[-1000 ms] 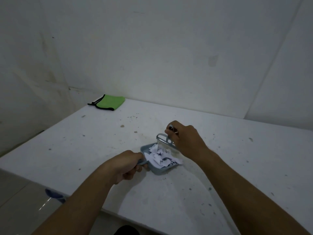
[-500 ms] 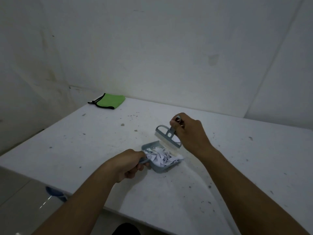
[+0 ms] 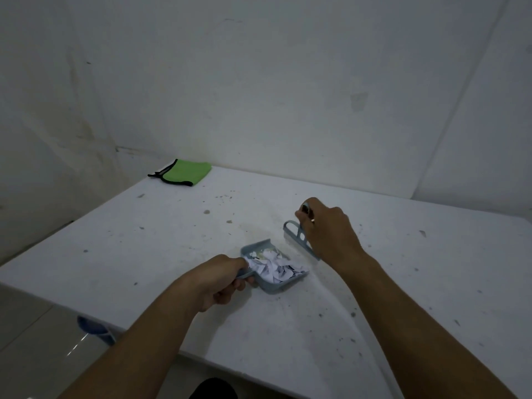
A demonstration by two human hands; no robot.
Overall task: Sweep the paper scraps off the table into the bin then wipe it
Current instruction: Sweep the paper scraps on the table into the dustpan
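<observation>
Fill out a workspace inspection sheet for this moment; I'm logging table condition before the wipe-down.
Surface: white table, speckled with dark specks and stains.
Job's things: small grey-blue plastic dustpan on the table, holding white paper scraps; matching grey-blue hand brush raised just beyond the pan; folded green cloth with black trim at the far left corner.
Clutter: nothing seen apart from specks.
Grippers: left hand grips the dustpan handle; right hand grips the brush.
Cables: nothing seen.
Surroundings: bare white walls; a blue object below the table's near edge, possibly the bin.
</observation>
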